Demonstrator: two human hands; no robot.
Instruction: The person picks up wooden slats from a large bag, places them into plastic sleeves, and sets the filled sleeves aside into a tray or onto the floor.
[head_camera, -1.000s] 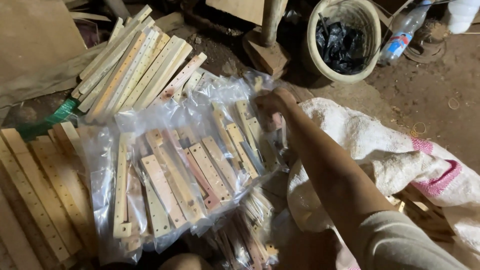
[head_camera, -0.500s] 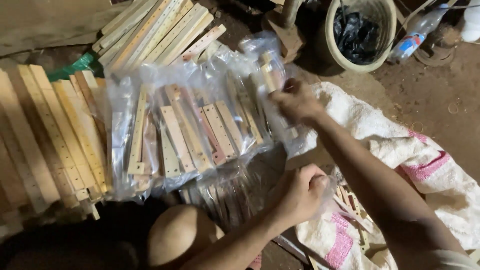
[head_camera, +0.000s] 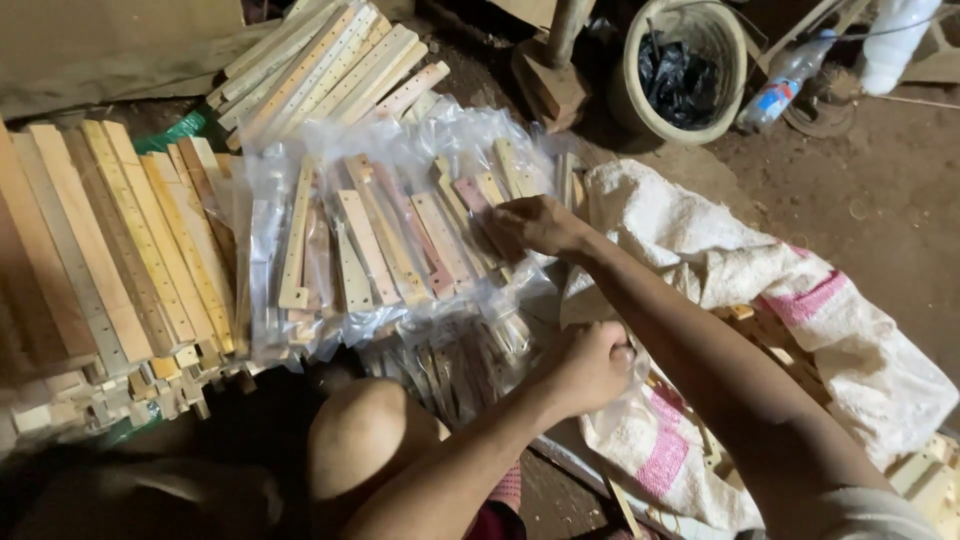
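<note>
Right hand: arm reaches forward across the white woven sack, fingers clamped on the right edge of the clear plastic packs of wooden strips. Left hand: forearm comes in from lower centre, fist shut on the clear bag plastic at the sack's near edge; can't tell what's inside the fist.

Packs lie on the floor, centre frame, overlapping in a row. Left edge butts against the loose drilled wooden slats; a second slat stack lies just behind. More packs sit under the front edge near the knee. Open dirt floor only at right, beyond the sack; bucket and plastic bottle stand well apart at top.

Versus 0.5 s ago: right hand has dropped lower onto the packs, left hand little changed, view shifted slightly.
</note>
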